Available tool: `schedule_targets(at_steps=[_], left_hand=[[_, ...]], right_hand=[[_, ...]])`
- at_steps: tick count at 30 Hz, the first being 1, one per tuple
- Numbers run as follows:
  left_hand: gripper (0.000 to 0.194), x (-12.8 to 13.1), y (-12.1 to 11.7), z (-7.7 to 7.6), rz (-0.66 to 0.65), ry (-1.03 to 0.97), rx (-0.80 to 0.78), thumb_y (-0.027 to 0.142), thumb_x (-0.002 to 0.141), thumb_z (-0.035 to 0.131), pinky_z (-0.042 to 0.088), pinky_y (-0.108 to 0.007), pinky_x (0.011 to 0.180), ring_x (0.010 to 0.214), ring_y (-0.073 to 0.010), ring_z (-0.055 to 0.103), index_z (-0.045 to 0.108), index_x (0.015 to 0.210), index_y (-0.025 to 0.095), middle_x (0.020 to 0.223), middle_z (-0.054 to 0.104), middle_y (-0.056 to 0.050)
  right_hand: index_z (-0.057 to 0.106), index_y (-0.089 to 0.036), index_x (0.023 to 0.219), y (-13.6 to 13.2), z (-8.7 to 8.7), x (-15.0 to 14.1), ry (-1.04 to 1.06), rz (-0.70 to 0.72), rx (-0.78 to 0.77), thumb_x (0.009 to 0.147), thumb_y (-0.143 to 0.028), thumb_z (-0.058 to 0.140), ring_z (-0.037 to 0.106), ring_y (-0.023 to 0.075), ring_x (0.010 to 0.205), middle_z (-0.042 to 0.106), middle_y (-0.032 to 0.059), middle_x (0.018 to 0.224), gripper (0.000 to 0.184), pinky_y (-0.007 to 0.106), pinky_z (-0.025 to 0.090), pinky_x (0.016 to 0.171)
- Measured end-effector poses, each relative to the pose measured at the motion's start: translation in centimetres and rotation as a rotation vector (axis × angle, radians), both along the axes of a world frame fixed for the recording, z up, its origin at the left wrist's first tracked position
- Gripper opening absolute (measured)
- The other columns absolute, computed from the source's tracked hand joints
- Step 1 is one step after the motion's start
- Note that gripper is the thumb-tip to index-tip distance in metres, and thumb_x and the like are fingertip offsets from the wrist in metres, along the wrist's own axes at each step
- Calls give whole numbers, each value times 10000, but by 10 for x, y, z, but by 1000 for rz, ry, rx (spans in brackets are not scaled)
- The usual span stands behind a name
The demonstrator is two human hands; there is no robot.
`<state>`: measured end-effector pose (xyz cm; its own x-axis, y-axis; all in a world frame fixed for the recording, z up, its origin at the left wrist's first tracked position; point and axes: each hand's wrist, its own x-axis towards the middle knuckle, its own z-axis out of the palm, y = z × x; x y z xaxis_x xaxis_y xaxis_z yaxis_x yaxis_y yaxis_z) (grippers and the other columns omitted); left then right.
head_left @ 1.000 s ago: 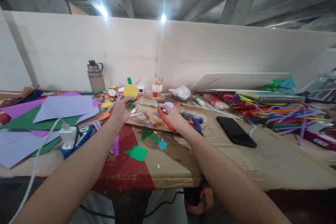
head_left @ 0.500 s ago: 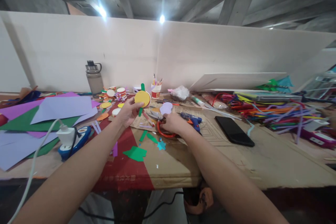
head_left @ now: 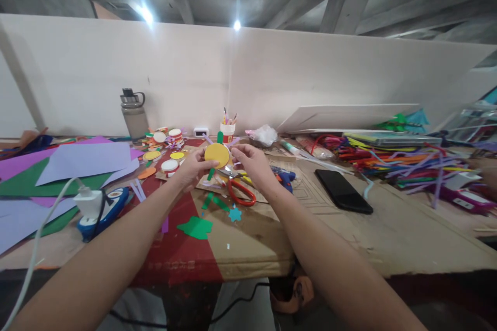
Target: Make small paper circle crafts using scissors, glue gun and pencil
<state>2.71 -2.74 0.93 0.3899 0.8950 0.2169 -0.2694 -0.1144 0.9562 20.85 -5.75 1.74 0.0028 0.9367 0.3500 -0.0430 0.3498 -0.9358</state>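
My left hand point(head_left: 194, 169) is closed on a round yellow disc point(head_left: 216, 155) with a pale rim, its thumb on the lower front. Green strips point(head_left: 220, 137) stick out above and below the disc. Fingertips of my right hand point(head_left: 252, 164) pinch at the disc's right edge, partly hidden. Beneath the hands lie red-handled scissors point(head_left: 241, 192), blades pointing away under the disc. Nearer me on the cardboard are a green paper scrap point(head_left: 196, 227), loose green strips point(head_left: 220, 203) and a small blue star-like cutout point(head_left: 235, 214).
A blue glue gun point(head_left: 285, 178) and a black phone point(head_left: 343, 191) lie to the right, before a heap of coloured pipe cleaners point(head_left: 392, 165). At left are paper sheets point(head_left: 89, 160) and a blue power strip point(head_left: 104, 214). A bottle point(head_left: 133, 116) and pencil cup point(head_left: 228, 128) stand behind.
My right hand has let go of the scissors and risen to the disc's right edge. The disc has moved slightly right and down in my left hand.
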Motion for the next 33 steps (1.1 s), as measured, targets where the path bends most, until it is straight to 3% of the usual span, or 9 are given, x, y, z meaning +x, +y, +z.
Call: schedule_targets(at_steps=[8,33], left_hand=[[494,4,-10,5,-7,76,-9,252,551,840,494,-267,690,816,-179,648,604,969,139,930,700,-63],[514,6,-9,-1,-72,23,-20,225,582,842,521,-282,721,839,-200,679,635,1046,147,1000,709,-96]], right_hand=[[597,-188,736,2,-3,1,9,-26,13,747,-423,640,517,98,568,557,-29,634,239,229,472,536],[624,-179,722,-1,-1,-2,23,-64,40,724,-354,642,512,101,541,562,-28,612,176,234,488,511]])
